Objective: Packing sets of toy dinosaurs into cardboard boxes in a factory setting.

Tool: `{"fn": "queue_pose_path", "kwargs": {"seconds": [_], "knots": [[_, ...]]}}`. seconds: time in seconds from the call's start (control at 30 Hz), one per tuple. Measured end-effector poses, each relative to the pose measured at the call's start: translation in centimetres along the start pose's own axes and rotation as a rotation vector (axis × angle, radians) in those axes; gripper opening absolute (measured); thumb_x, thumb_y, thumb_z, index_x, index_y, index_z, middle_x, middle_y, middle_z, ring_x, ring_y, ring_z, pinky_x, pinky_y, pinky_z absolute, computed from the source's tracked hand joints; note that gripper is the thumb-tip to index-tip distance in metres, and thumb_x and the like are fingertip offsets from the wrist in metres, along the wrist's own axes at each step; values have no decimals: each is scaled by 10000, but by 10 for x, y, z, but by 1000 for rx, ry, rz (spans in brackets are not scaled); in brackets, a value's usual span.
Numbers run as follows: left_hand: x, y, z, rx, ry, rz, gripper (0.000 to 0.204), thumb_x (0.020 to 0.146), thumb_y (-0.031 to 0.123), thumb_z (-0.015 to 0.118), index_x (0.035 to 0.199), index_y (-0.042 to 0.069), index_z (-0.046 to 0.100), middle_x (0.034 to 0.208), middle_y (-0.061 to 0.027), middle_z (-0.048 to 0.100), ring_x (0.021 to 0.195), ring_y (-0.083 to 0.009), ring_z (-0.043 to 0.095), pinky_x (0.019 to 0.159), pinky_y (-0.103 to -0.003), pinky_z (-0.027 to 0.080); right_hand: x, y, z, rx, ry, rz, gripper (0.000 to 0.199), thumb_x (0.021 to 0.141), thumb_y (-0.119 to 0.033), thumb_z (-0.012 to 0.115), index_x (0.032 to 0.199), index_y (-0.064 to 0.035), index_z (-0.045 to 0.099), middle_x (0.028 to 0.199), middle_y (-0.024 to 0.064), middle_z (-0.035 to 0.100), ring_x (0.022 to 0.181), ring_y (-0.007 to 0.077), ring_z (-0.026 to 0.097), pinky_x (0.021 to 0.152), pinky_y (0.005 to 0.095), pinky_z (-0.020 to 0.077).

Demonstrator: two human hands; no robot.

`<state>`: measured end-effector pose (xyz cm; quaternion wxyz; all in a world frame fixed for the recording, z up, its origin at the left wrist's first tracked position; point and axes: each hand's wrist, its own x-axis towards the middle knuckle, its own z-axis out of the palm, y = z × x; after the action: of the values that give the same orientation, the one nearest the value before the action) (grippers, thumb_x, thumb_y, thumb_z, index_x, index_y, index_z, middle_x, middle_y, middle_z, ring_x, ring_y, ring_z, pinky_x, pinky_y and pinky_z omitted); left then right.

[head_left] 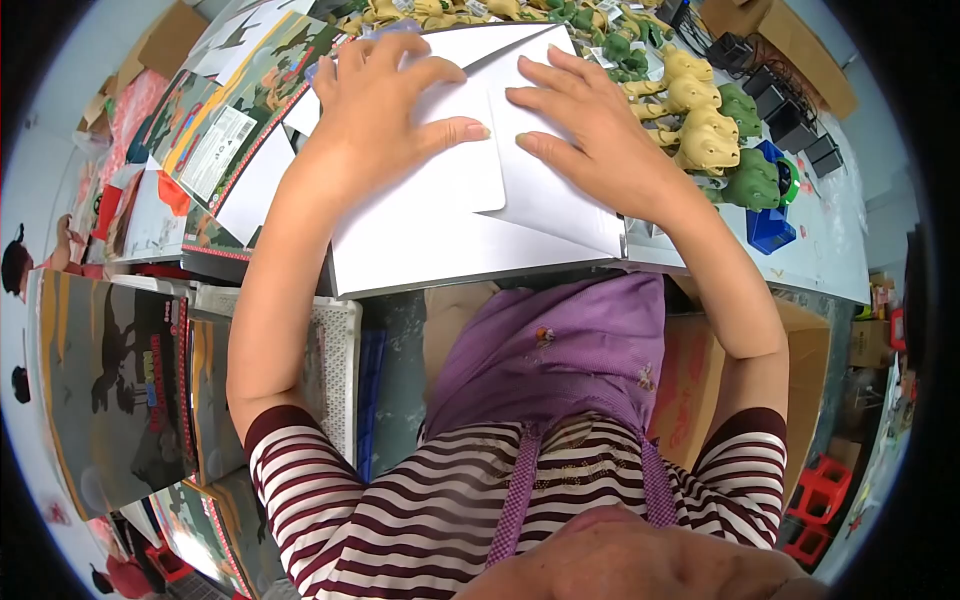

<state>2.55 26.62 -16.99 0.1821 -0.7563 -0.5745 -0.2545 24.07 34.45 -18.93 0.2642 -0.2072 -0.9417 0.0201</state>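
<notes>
In front of me at the table's edge lies a piece of white cardboard packaging (430, 235) with overlapping flaps. One flap with a rounded corner (485, 185) lies over the others near the middle. My left hand (380, 115) rests on the left side of the white card, fingers spread and thumb pointing inward. On the right side, my right hand (595, 130) presses flat with its fingers apart. Neither hand grips anything. Close to my right hand stand several yellow dinosaur toys (700, 130). A bit of purple-blue material shows behind my left fingers.
Printed dinosaur cartons (235, 130) lie left on the table; more cartons (115, 390) are stacked beside me. Toy dinosaurs (430, 12) line the far edge. At right are green dinosaurs (750, 180), a blue holder (770, 225) and black adapters (785, 105). Red stools (825, 490) stand lower right.
</notes>
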Motion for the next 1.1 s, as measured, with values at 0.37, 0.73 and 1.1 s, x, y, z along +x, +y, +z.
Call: {"fn": "queue_pose_path", "kwargs": {"seconds": [0.37,0.73,1.1], "knots": [[-10,6,11,279,-268,-48,322,701,355,689,966,177,642,1204,-74,440,1238,-328,268,920,-665,143,0,2,5,56,-17,15,320,825,-167,570,1122,-49,567,1339,134,403,1299,301,258,1054,389,234],[-4,2,14,222,-78,-23,319,677,352,714,873,124,607,1051,-65,486,1100,-300,376,869,-613,234,-4,-6,16,872,286,114,337,824,-84,538,1161,-71,531,1414,111,280,1309,209,253,1049,318,209],[1,-24,9,-117,124,-204,497,661,469,697,1022,143,596,1127,-91,506,1126,-308,389,885,-574,281,-10,-7,26,742,442,270,553,816,-150,579,1311,-60,348,1420,140,242,1292,226,265,1048,315,206]]}}
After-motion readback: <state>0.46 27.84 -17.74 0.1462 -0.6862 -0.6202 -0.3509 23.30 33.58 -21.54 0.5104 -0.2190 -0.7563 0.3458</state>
